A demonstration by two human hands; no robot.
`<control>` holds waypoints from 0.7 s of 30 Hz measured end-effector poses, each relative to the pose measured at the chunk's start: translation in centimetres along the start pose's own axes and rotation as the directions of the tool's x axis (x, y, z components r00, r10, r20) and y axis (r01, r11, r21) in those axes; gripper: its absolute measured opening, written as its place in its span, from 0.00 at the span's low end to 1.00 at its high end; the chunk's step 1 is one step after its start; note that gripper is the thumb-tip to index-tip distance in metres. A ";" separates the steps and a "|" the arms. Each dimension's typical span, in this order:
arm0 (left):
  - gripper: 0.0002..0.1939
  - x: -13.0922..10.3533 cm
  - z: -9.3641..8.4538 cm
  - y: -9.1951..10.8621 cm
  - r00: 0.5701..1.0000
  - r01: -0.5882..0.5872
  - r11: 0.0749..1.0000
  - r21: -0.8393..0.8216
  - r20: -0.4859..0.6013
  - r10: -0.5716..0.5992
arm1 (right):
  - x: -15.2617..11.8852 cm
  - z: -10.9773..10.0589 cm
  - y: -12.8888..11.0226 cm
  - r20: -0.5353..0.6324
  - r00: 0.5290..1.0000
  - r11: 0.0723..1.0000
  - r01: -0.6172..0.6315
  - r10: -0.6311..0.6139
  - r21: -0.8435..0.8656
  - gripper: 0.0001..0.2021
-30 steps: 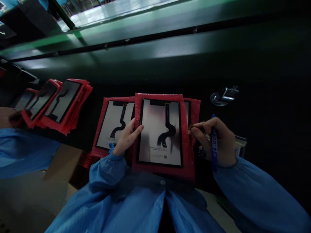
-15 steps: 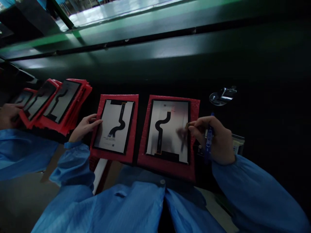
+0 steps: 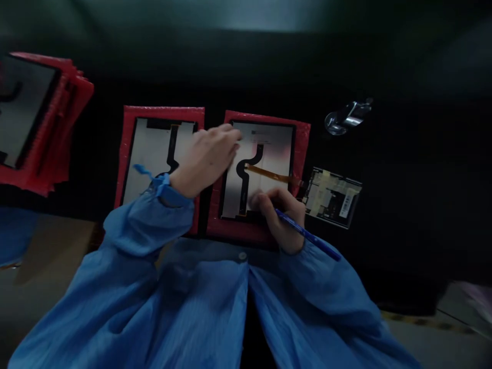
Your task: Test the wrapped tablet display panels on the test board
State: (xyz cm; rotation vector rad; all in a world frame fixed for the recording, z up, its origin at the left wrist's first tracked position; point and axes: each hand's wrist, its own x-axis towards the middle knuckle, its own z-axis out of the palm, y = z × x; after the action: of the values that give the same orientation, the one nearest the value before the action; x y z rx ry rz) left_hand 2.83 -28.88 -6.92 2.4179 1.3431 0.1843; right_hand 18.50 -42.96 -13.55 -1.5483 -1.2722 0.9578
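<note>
A display panel [image 3: 277, 136] with a black S-shaped flex strip lies on a red foam sleeve [image 3: 303, 138] before me. My left hand [image 3: 209, 159] reaches across, palm down, fingers loosely bent at the panel's upper left edge; they seem to hold nothing. My right hand [image 3: 284, 215] is over the panel's lower right part, closed, with a blue pen [image 3: 307, 236] held in it and slanting back over the sleeve. An orange ribbon cable [image 3: 269, 174] runs from the panel's middle towards a small circuit board [image 3: 332, 197]. My left forearm partly covers a second panel [image 3: 154, 148].
At the left stands a stack of red foam sleeves [image 3: 73, 118] with a panel on top. A shiny metal piece [image 3: 348, 117] lies at the back right of the black table. A blue sleeve [image 3: 17, 230] shows at the left edge.
My left hand has left the second panel and moved right to the first panel. My right hand has moved down and inward. The orange ribbon cable now lies across the panel. The view has tilted down.
</note>
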 end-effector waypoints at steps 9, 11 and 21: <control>0.28 0.9 5.8 -1.4 0.920 -0.367 0.930 0.021 0.157 0.359 | 0.4 1.0 0.9 0.003 0.999 0.977 0.051 -0.051 -0.207 0.20; 0.29 0.9 5.8 -1.5 0.919 -0.372 0.928 0.029 0.151 0.364 | 0.3 1.1 0.7 0.023 0.999 0.967 0.053 -0.049 -0.248 0.18; 0.23 0.9 5.3 -1.3 0.946 -0.281 0.931 -0.234 0.097 0.310 | 1.0 -0.6 1.7 -0.243 0.968 0.998 0.052 -0.058 -0.034 0.15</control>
State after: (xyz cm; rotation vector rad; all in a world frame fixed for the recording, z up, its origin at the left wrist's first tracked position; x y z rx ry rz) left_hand 3.87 -28.84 -12.36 2.3857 0.8473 0.2313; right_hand 19.71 -42.24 -15.05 -1.5896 -1.1506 0.6921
